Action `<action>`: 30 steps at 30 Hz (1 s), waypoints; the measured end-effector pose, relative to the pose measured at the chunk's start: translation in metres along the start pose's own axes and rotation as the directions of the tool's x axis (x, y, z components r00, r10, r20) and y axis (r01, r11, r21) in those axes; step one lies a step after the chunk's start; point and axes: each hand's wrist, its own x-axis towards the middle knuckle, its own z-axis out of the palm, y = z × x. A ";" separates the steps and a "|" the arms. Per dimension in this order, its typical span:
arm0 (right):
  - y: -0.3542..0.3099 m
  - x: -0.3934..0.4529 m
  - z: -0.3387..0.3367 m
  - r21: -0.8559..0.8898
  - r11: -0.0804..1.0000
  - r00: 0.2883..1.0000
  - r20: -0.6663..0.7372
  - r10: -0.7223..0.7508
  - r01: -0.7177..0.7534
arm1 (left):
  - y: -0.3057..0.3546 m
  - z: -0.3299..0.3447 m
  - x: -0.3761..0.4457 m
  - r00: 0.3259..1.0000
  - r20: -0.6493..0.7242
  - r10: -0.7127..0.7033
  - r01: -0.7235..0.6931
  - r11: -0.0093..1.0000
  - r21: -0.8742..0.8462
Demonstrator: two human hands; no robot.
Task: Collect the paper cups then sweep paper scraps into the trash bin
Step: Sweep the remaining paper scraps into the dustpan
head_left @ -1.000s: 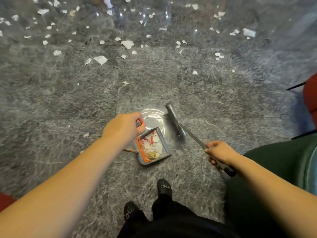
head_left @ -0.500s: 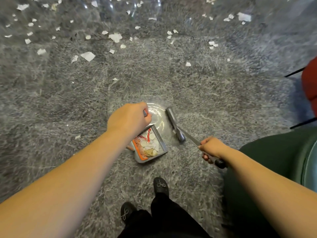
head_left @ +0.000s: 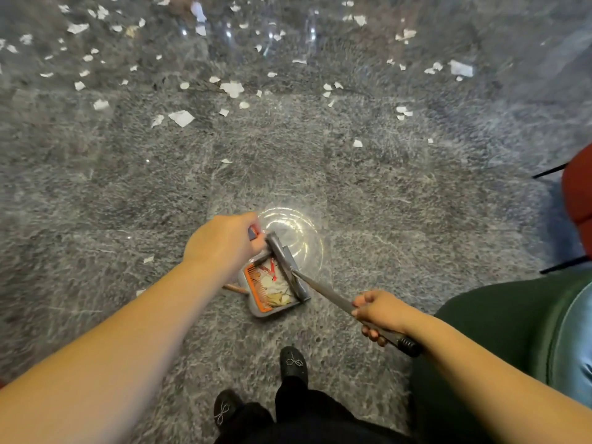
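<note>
Change since earlier frame: broom head (head_left: 286, 264) is now lying across the mouth of the dustpan (head_left: 272, 291); earlier it was standing apart, on the far right side of the dustpan.
Head view, left hand: left hand (head_left: 224, 241) is curling its fingers round the red-and-grey grip of the dustpan handle, directly above the dustpan on the near-left side.
Head view, right hand: right hand (head_left: 379, 312) is wrapping its fingers round the broom shaft (head_left: 323, 293), right of the dustpan and nearer the person.
Head view, task items: paper scraps (head_left: 232, 88) are lying scattered on the grey stone floor (head_left: 128, 187), well beyond the dustpan; a few single scraps are lying left of the dustpan. Some white and tan scraps are already sitting inside the dustpan, beside its orange comb edge.
Head view, not seen: no paper cups and no trash bin are showing.
Step in hand (judgement): person is drawing collected scraps into the dustpan.
Procedure advice: keep the dustpan lip pressing flat on the floor, hold the pan steady, and pull the broom head in short strokes toward the pan's back wall so light paper is not flicking out.
Markings: no readable brand, label or writing is showing.
Other: dark shoes (head_left: 293, 363) are standing nearest the person, below the dustpan.
</note>
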 end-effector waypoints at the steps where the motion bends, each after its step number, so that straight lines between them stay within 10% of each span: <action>1: -0.007 -0.003 0.001 -0.018 1.000 1.000 0.002 -0.017 0.017 | -0.010 -0.003 -0.006 0.999 -0.016 -0.038 0.038 0.999 -0.027; 30: -0.236 0.043 0.259 -0.434 0.870 0.969 0.168 -0.179 0.236 | -0.355 -0.092 -0.201 0.619 -0.249 -0.744 0.685 0.668 -0.290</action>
